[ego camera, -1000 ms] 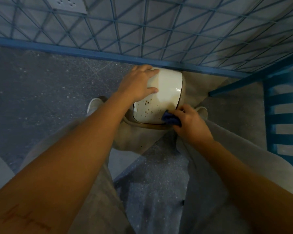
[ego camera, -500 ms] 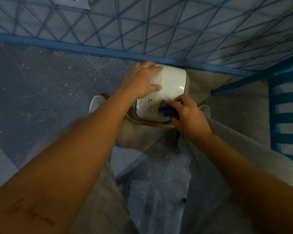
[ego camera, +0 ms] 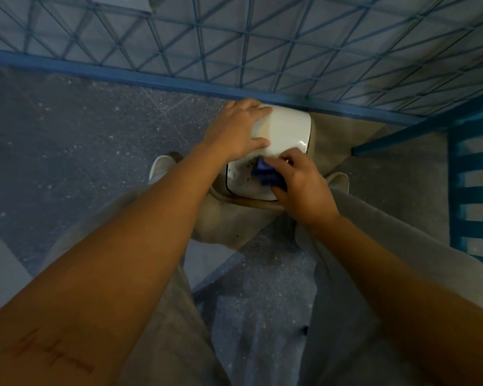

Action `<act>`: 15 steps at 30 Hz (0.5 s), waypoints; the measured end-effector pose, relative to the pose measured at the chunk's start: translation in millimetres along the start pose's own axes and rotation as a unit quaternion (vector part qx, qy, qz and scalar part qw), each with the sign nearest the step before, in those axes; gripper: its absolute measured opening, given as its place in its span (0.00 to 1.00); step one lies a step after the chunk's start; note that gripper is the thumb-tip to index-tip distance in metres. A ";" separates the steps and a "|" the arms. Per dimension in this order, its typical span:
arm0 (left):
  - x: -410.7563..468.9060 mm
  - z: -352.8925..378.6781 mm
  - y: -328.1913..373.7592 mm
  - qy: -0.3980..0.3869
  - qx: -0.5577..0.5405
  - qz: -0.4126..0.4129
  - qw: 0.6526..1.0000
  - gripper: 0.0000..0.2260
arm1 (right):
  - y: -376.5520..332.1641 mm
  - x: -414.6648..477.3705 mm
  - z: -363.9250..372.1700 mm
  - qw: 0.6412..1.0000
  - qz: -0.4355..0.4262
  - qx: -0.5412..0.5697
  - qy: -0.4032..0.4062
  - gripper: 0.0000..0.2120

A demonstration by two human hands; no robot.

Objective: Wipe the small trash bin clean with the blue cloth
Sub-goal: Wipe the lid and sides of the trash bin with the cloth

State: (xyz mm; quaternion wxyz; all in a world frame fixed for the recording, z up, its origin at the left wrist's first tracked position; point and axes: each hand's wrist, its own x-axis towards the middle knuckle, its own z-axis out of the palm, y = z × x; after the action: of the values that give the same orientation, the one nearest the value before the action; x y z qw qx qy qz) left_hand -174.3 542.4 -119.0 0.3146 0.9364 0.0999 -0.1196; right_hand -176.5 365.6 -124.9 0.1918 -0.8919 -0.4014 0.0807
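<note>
The small trash bin is white with a beige body and stands on the floor between my feet, against the wall. Dark specks dot the near part of its white lid. My left hand lies flat on the lid's far left side, gripping its edge. My right hand is closed on the blue cloth, pressing it onto the speckled near part of the lid. Most of the cloth is hidden under my fingers.
A blue baseboard and a wall with a blue diamond grid run just behind the bin. A blue slatted piece of furniture stands at the right. My trouser legs and a white shoe flank the bin on grey speckled floor.
My right hand has slid the blue cloth from the lid's near right corner up and left across the specks. My left hand has stayed on the lid.
</note>
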 end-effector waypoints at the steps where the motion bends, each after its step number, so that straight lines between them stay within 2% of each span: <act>1: -0.1 -0.2 0.3 0.001 0.002 0.001 1.000 0.30 | 0.0 3.4 -0.9 1.000 0.006 0.003 0.015 0.20; 4: -1.0 -0.8 0.7 0.001 0.000 0.002 1.000 0.29 | -0.4 -1.7 7.2 1.000 -0.001 -0.004 0.011 0.19; 9: -1.3 0.0 0.8 0.002 -0.003 -0.003 1.000 0.29 | 1.0 -23.4 26.0 0.995 -0.042 -0.044 -0.077 0.18; 15: 1.3 1.6 -1.5 0.000 0.006 0.002 1.000 0.29 | -2.5 0.7 8.0 0.999 -0.023 0.000 0.026 0.20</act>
State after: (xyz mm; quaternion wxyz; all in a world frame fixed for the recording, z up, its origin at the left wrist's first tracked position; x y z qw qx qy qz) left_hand -173.7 542.7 -121.5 0.3092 0.9384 0.0973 -0.1198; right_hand -180.2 369.9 -131.1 0.2036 -0.8843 -0.4167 0.0532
